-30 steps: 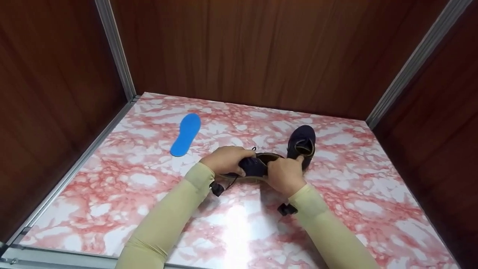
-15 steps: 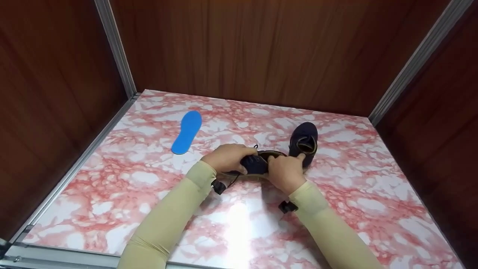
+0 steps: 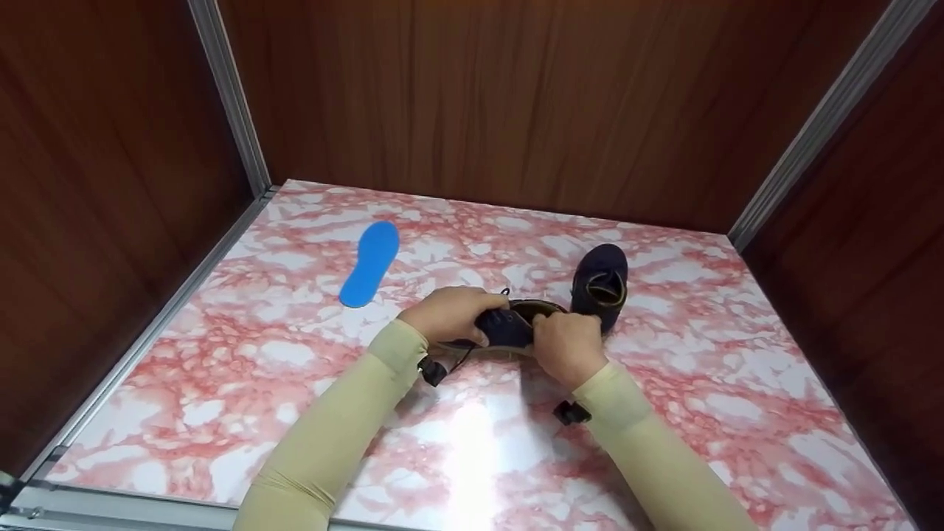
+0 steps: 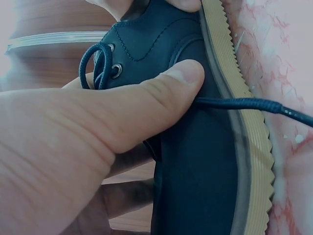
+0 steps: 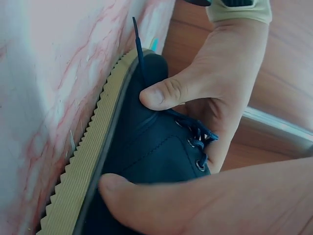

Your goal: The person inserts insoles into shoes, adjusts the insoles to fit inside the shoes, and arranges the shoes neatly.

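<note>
A dark navy lace-up shoe (image 3: 507, 329) with a tan ridged sole lies sideways on the tabletop, toe to the left. My left hand (image 3: 447, 314) grips its front part, thumb pressed on the near side beside the eyelets (image 4: 116, 71) and fingers over the far side. A loose lace (image 4: 239, 103) runs out from under that thumb. My right hand (image 3: 569, 346) grips the side of the shoe at the opening, its thumb (image 5: 117, 188) on the outer side just above the sole. The right hand's other fingers are mostly hidden at the opening.
A second dark shoe (image 3: 601, 258) stands just beyond my right hand, toe toward the back wall. A blue insole (image 3: 370, 264) lies flat at the left. Brown wood-grain panels (image 3: 487, 103) enclose the red-and-white marbled tabletop (image 3: 280, 354).
A right-hand finger that pointed toward the second shoe's heel is now drawn in. My left hand keeps its grip, and both shoes and the insole stay in place.
</note>
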`<state>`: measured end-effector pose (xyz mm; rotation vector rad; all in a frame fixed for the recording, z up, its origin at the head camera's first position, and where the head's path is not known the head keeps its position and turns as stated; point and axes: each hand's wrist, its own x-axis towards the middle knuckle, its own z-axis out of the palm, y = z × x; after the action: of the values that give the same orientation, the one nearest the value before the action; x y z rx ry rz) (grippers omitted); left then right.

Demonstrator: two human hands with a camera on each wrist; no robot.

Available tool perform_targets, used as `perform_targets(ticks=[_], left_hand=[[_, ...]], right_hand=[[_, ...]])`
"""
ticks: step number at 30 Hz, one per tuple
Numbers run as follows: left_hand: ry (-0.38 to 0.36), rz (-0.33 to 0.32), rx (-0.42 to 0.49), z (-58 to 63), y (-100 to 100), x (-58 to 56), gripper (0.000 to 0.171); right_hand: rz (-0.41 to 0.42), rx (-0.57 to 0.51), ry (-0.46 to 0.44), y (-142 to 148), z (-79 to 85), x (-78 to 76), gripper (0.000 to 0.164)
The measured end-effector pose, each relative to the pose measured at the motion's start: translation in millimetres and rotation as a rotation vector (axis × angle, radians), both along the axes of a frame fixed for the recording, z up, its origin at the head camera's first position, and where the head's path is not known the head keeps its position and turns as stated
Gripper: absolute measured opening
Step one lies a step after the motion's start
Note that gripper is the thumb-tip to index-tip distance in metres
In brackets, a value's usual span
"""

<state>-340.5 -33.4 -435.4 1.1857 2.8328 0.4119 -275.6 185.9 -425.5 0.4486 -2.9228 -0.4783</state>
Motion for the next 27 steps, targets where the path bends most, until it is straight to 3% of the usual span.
perform_targets(ticks=[4,8,10,14,18,21,27], left_hand=[[0.007,-0.005,0.012,0.6,1,-0.9,0.057],[0.002,-0.008,0.010,0.5,1,-0.1,0.057],[0.000,-0.009,0.010,1.1,0,0.4,0.057],[0.001,-0.012,0.015,2.2,1,0.1,0.057],[0.003,-0.020,0.021,2.7,1,-0.9,0.055],[0.006,-0.022,0.020,3.3,1,-1.4,0.054],[-0.010,-0.017,0.002,3.2,0,-0.3,0.054]], right_hand=[[0.020,0.031,0.007,3,2.4,-1.8,0.046],[0.014,-0.004,-0.039,5,3.5,-0.9,0.048],[0.011,-0.026,-0.054,5,3.5,-0.6,0.042],[0.046,-0.048,-0.017,9,2.5,-1.8,0.031],[0.090,-0.045,0.011,14,1.9,-4.8,0.038],[0.089,-0.052,-0.026,16,3.6,-7.2,0.036],[0.054,-0.163,-0.092,16,9.6,-8.6,0.031]])
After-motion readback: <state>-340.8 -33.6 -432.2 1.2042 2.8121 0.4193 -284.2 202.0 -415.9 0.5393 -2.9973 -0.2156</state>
